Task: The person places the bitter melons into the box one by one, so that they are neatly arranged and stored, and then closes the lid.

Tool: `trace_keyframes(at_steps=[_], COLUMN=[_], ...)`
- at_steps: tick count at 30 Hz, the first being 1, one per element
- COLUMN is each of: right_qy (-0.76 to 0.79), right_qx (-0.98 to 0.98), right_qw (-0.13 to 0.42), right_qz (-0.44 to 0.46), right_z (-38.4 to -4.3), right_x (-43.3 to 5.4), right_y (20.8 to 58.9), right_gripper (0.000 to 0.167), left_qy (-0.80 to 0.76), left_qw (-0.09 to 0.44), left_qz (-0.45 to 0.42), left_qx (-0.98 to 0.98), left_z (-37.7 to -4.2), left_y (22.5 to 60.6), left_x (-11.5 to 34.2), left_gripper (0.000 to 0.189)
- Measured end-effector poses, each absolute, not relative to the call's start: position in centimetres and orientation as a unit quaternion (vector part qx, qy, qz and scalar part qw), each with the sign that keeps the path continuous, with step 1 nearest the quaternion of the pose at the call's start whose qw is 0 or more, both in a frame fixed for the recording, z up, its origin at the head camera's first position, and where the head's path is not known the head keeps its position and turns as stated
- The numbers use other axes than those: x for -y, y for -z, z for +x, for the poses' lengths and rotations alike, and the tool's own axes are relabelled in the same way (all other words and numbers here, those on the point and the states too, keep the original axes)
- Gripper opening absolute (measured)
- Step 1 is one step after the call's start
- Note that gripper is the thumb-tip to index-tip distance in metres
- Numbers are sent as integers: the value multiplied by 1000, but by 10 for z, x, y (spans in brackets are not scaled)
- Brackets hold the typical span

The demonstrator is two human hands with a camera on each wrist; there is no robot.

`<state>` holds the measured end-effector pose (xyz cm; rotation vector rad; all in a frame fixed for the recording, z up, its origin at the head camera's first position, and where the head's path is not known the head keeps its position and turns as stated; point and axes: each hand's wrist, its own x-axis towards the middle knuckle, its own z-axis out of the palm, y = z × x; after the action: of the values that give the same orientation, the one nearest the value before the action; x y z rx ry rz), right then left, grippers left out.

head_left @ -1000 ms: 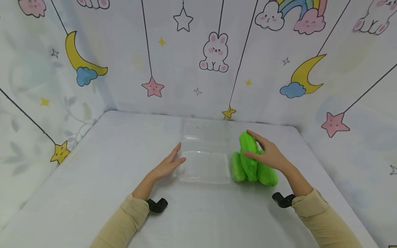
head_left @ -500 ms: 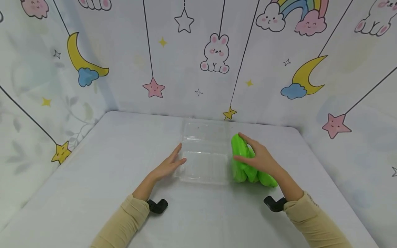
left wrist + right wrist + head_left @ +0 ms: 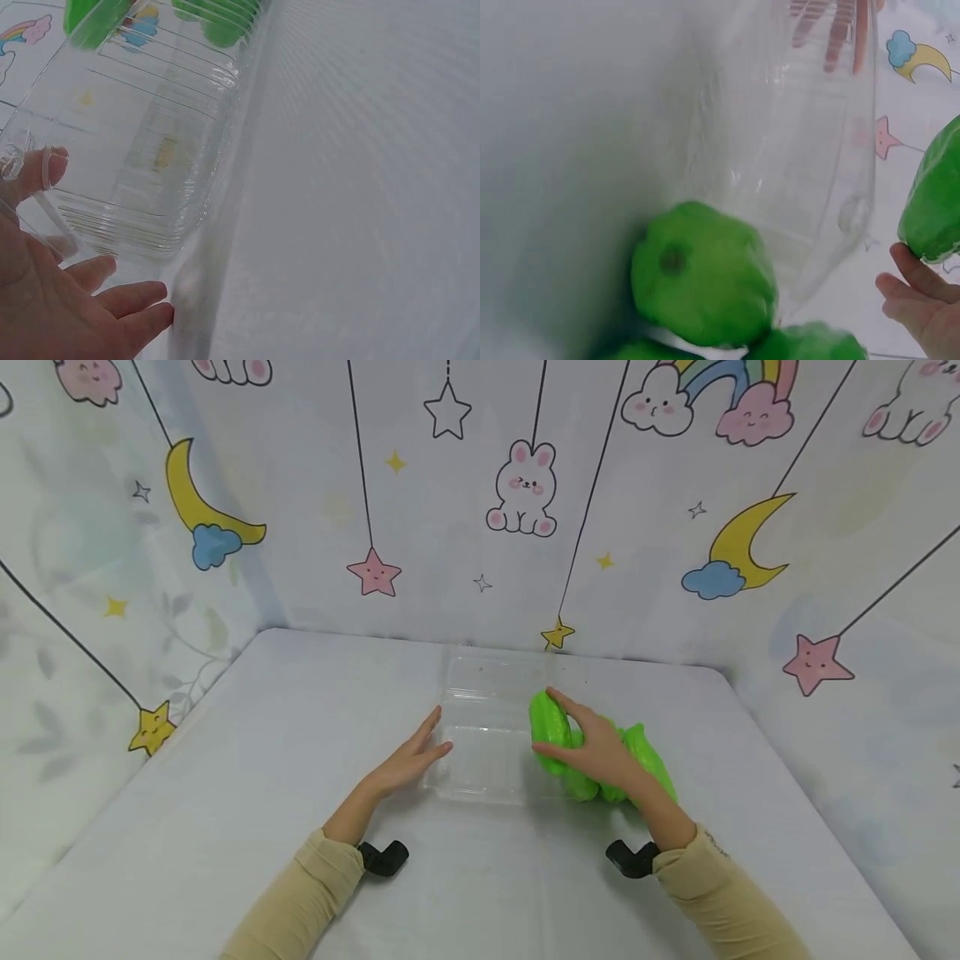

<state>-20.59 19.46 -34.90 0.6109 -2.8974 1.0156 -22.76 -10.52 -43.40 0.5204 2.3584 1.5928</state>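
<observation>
Between my hands lies a clear plastic clamshell box (image 3: 480,795), its lid (image 3: 495,678) folded back behind it. At the box's left side my left hand (image 3: 405,764) spreads its fingers; in the left wrist view a fingertip (image 3: 54,166) reaches the box's rim. My right hand (image 3: 596,747) grips a long, bright green, gourd-like thing (image 3: 550,727) between thumb and fingers, at the box's right side. In the right wrist view this gourd-like thing (image 3: 939,199) is raised beside the clear wall. Several more green ones (image 3: 651,760) lie to the right, partly hidden by the right hand.
A white cloth covers the table (image 3: 315,693). Behind it hangs a backdrop (image 3: 300,527) printed with moons, stars and rabbits. Black camera mounts (image 3: 384,858) stick out at both wrists, low over the table.
My right hand has moved left with the green gourd-like thing, from above the pile to the box's right side. The left hand and the box have stayed in place.
</observation>
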Motion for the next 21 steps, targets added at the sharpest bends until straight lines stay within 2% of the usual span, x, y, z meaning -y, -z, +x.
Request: trace_keyframes(at_steps=[10, 21], right_qy=[-341, -363], right_qx=[919, 910], right_qw=[2, -8], right_qz=[199, 201], right_z=[-213, -224], right_x=[-173, -147], right_y=[363, 383], right_gripper=[85, 85], left_qy=[-541, -542], left_qw=[143, 141], left_qz=[182, 187], left_qx=[-809, -807], left_z=[-210, -209], left_y=[400, 399], left_x=[103, 103], left_gripper=[69, 68])
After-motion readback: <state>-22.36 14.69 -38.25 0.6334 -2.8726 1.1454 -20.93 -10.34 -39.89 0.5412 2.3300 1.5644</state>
